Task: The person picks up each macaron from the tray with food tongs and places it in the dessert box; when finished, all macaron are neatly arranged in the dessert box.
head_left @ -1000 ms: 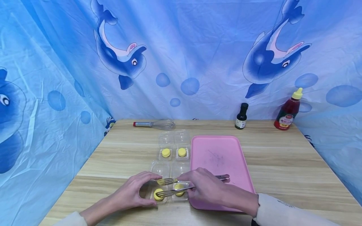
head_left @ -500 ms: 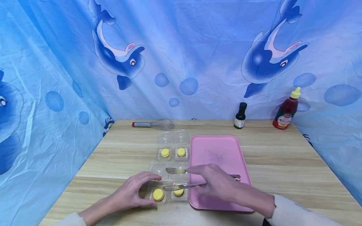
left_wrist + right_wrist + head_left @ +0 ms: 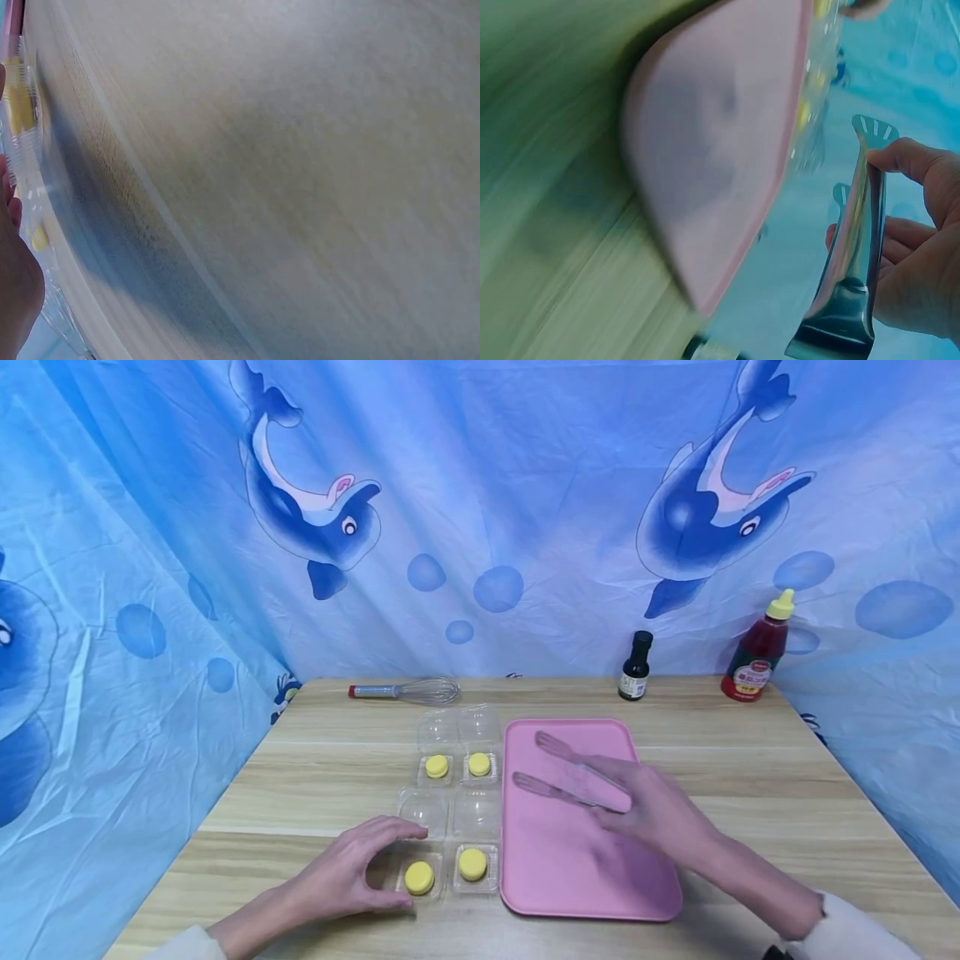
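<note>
Right hand (image 3: 660, 806) holds silver metal tongs (image 3: 553, 790), arms spread, above pink rectangular plastic tray (image 3: 558, 877). Left hand (image 3: 348, 870) curves beside round yellow disc (image 3: 419, 878) in open clear plastic box (image 3: 422, 811).

Four yellow round pieces (image 3: 472, 865) sit one each in four clear plastic boxes (image 3: 477, 810), which stand two by two along the left edge of one pink tray (image 3: 555, 877), and each box has one open lid. The far edge of the bench (image 3: 300, 777) carries one whisk (image 3: 397, 691) toward its left corner and two bottles toward its right corner, one small dark bottle (image 3: 635, 670) and one larger red bottle (image 3: 756, 656). From the near edge come two hands, one left hand (image 3: 352, 868) and one right hand (image 3: 645, 797), with one pair of tongs (image 3: 866, 232) between them.
</note>
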Demonstrator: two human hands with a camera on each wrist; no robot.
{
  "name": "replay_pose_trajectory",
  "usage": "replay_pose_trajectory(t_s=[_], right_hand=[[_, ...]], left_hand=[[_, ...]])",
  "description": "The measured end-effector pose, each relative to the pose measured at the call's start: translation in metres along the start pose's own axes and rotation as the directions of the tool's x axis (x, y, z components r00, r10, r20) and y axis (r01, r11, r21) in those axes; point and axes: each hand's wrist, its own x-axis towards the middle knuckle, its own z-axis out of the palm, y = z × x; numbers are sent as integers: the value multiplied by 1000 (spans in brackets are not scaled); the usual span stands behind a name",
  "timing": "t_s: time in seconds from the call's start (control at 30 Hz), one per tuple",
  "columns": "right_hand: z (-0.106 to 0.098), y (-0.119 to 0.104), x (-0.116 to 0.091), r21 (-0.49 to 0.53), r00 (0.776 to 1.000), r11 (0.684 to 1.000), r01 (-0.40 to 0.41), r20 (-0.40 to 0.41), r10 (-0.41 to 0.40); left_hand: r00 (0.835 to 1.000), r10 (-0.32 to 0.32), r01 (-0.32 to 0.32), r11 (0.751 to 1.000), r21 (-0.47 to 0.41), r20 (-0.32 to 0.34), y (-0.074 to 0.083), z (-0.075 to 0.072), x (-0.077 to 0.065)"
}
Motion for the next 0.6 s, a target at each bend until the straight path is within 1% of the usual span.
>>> replay_pose_trajectory(t_s=[0.13, 0.2, 0.23, 0.33, 0.43, 0.5, 0.6], right_hand=[[-17, 19, -8, -75, 995, 994, -74, -77, 68], [-25, 30, -11, -107, 988, 986, -129, -99, 118], [-28, 36, -12, -119, 985, 981, -151, -106, 139], [-38, 54, -16, -131, 964, 957, -257, -99, 246], [-47, 71, -23, -134, 947, 939, -318, -99, 307], [-52, 80, -28, -148, 942, 931, -332, -107, 319], [-56, 91, -34, -178, 943, 928, -326, -134, 306]], left_hand=[[1000, 5, -5, 1000, 7, -2, 0, 0, 0], [1000, 4, -4, 1000, 10, -1, 0, 0, -1], [1000, 3, -3, 1000, 12, -1, 0, 0, -1], [1000, 1, -1, 1000, 19, -3, 0, 0, -1], [1000, 1, -1, 1000, 25, -2, 0, 0, -1], [1000, 2, -2, 1000, 26, 0, 0, 0, 0], [1000, 8, -8, 1000, 28, 0, 0, 0, 0]])
